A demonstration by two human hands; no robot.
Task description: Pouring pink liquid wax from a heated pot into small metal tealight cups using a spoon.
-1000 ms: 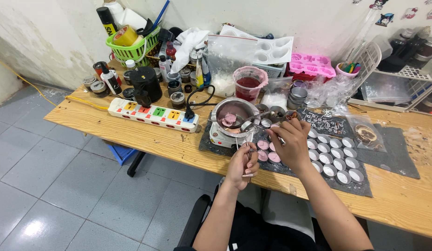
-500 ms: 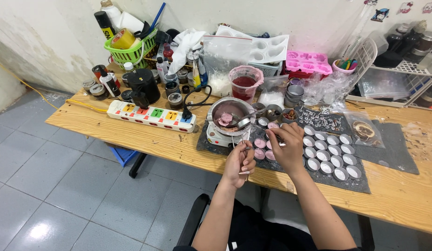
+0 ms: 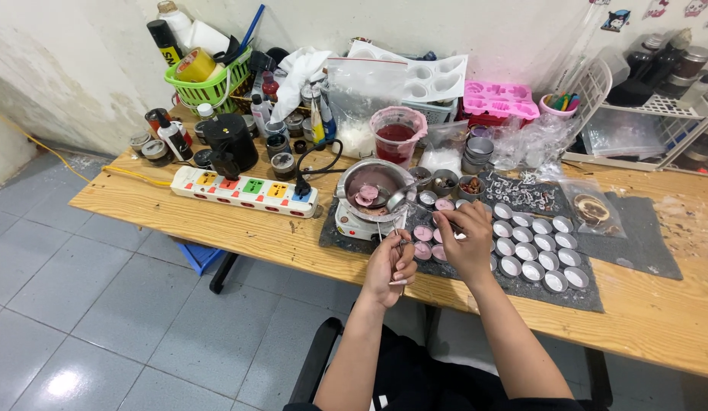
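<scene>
My left hand [image 3: 390, 266] is closed on thin metal tweezers [image 3: 400, 237] at the table's front edge, just below a small white hot plate [image 3: 352, 221]. A metal pot [image 3: 373, 183] of pinkish wax sits on that plate. My right hand [image 3: 464, 242] hovers over the left end of a dark mat [image 3: 590, 293], its fingers pinched on the handle of a small metal spoon [image 3: 400, 198] whose bowl rests at the pot's rim. Several small round cups with pink filling [image 3: 422, 232] lie between my hands. Rows of white-filled cups [image 3: 533, 251] stretch to the right.
A white power strip [image 3: 243, 190] lies left of the pot, its black cord running to the hot plate. A green basket [image 3: 209, 80], bottles, a pink-rimmed cup of red liquid [image 3: 398, 133], a pink mould [image 3: 501, 100] and a wire rack [image 3: 643, 122] crowd the back. The wooden table [image 3: 674, 335] stands on a tiled floor.
Both hands stay almost in place. My right hand has slid slightly left and nearer to me over the pink cups, and the view has shifted a little.
</scene>
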